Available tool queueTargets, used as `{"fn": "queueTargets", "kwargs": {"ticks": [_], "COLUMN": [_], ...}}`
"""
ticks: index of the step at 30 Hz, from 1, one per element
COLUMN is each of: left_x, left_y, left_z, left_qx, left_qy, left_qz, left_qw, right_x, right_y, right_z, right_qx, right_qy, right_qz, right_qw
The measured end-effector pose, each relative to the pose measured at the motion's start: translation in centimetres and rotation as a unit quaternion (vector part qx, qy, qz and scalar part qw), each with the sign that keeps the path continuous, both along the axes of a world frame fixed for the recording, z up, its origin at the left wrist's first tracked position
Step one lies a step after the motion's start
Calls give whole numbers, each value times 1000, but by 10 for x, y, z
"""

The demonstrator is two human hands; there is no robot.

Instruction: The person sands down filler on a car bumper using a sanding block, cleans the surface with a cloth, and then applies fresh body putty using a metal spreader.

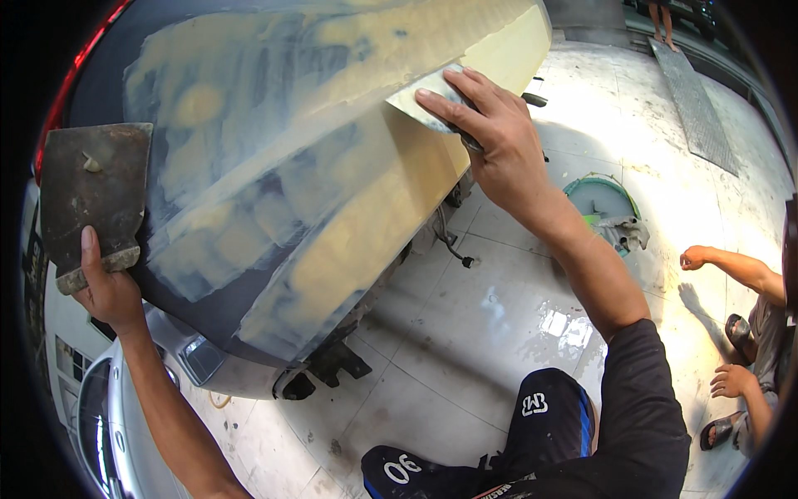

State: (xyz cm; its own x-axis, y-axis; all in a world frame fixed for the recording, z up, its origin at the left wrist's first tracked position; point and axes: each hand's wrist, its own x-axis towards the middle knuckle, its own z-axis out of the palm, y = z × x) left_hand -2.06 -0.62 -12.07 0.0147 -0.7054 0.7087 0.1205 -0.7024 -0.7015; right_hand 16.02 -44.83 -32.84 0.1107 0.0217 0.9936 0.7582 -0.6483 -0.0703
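My left hand grips a dark, square putty board by its crusted lower edge, thumb on top. A small dab of pale putty sits on the board's face. In my right hand is a metal putty spreader, its blade laid against the car body panel with my fingers pressing on it. Patches of yellowish filler cover much of the dark grey panel, partly sanded and smeared at their edges. My palm hides most of the spreader's grip.
A green-rimmed bucket of water with a rag on its edge stands on the tiled floor. At right, another person's hands and sandalled feet show. A silver car is at lower left. A metal ramp plate lies at upper right.
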Motion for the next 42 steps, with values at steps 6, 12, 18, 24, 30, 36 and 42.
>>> {"fn": "queueTargets", "kwargs": {"ticks": [6, 12, 18, 24, 30, 36, 42], "left_x": [9, 4, -5, -7, 4, 2, 7], "left_y": [-23, -8, 5, 13, 2, 16, 6], "left_z": [-11, -6, 4, 8, -3, -2, -5], "left_qx": [-204, -112, 13, 20, -217, -61, -47], "left_qy": [111, 82, -12, -2, 128, 23, 31], "left_qz": [-194, -123, 23, 9, -199, -24, -38], "left_qw": [953, 983, 1000, 1000, 947, 998, 998], "right_x": [-1, -13, -22, -15, -15, -4, 22], "right_y": [-4, 1, 4, 16, 11, -24, -21], "right_z": [6, -24, -68, -115, -139, -66, -15], "right_qx": [-36, -60, -64, -32, -40, 24, 12], "right_qy": [16, 34, 66, 50, 92, 46, 2], "right_qz": [0, 0, 26, 40, 43, 24, 8], "right_qw": [999, 998, 995, 997, 994, 998, 1000]}}
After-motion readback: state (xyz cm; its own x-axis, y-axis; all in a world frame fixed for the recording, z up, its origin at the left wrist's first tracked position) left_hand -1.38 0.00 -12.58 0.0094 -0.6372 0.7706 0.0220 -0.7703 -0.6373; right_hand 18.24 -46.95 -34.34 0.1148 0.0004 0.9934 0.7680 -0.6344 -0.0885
